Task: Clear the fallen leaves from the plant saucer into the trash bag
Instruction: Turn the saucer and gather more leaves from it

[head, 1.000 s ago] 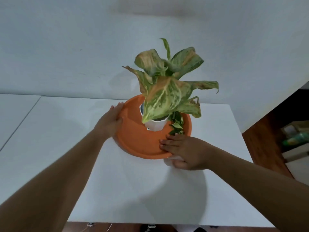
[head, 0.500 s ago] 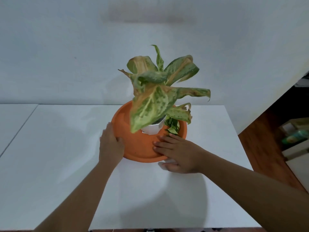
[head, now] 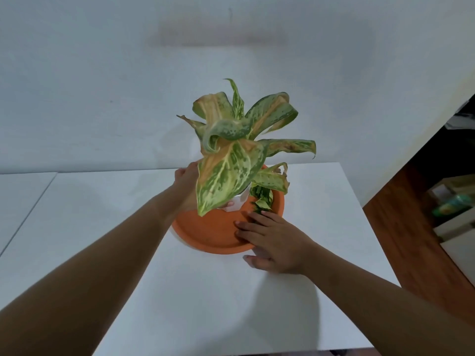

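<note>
The orange saucer point(head: 210, 232) sits near the middle of the white table point(head: 205, 304), a little toward the far edge. Small green fallen leaves point(head: 262, 199) lie in its right part, beside the white pot point(head: 237, 204) that stands in the saucer. A plant point(head: 231, 160) with big green and yellow leaves rises from the pot. The right hand point(head: 272, 242) grips the near right rim, fingers spread flat inside the saucer and thumb under the edge. The left hand point(head: 186, 186) reaches to the pot's left side behind a big leaf; I cannot tell if it grips something. At the right, the wooden floor point(head: 411, 227) is visible.
</note>
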Available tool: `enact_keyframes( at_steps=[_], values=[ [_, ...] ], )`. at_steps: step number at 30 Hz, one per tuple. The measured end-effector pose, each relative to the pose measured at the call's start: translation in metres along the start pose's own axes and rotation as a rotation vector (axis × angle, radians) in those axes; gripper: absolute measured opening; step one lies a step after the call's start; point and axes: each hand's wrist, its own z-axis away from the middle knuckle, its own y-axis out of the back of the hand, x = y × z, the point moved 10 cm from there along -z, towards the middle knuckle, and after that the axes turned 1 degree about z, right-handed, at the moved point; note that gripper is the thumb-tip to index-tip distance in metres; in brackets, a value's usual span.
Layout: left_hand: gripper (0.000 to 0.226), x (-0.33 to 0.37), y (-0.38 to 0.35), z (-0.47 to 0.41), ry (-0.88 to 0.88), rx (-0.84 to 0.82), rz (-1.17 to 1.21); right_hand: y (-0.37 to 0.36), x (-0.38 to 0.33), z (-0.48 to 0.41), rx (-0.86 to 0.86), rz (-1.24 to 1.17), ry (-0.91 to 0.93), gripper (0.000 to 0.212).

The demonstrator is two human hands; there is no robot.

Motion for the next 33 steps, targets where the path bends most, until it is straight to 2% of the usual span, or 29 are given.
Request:
enact_keyframes(
  at_steps=[1,3,5,7,9,12,20,23,25,27,30,33],
  values=[
    [0.061,-0.006,0.005,0.004,0.040,0.060,0.019,0.001,0.000,0.000,0.005,-0.002,-0.010,0.055],
    [0.087,-0.005,-0.005,0.012,0.054,0.102,0.182,0.003,-0.001,0.000,0.015,-0.009,-0.026,0.052],
    [0.085,0.001,0.006,0.020,0.104,0.259,0.180,0.004,-0.003,-0.001,0.020,-0.020,-0.042,0.050],
    [0.086,0.008,0.024,0.035,0.180,0.447,0.041,0.003,-0.007,-0.001,0.015,-0.036,-0.074,0.052],
    [0.092,0.010,0.029,0.045,0.241,0.497,-0.010,0.001,-0.013,-0.001,0.012,-0.047,-0.105,0.056],
    [0.094,0.006,0.026,0.045,0.275,0.448,0.021,-0.001,-0.023,0.001,0.033,-0.077,-0.141,0.056],
    [0.097,-0.004,0.027,0.055,0.311,0.484,-0.062,0.006,-0.047,-0.005,0.108,-0.092,-0.230,0.053],
    [0.084,-0.022,0.025,0.070,0.332,0.497,0.081,0.024,-0.023,-0.010,0.249,-0.305,-0.333,0.047],
    [0.074,-0.043,0.015,0.084,0.368,0.486,0.186,0.034,0.004,-0.015,0.303,-0.313,-0.392,0.042],
    [0.065,-0.056,0.001,0.096,0.372,0.446,0.206,0.039,0.029,-0.025,0.259,-0.242,-0.436,0.044],
    [0.064,-0.061,-0.022,0.103,0.343,0.346,0.285,0.021,0.062,-0.052,0.070,-0.212,-0.493,0.050],
    [0.063,-0.060,-0.036,0.110,0.303,0.320,0.236,0.002,0.069,-0.080,-0.047,-0.153,-0.411,0.064]
  ],
)
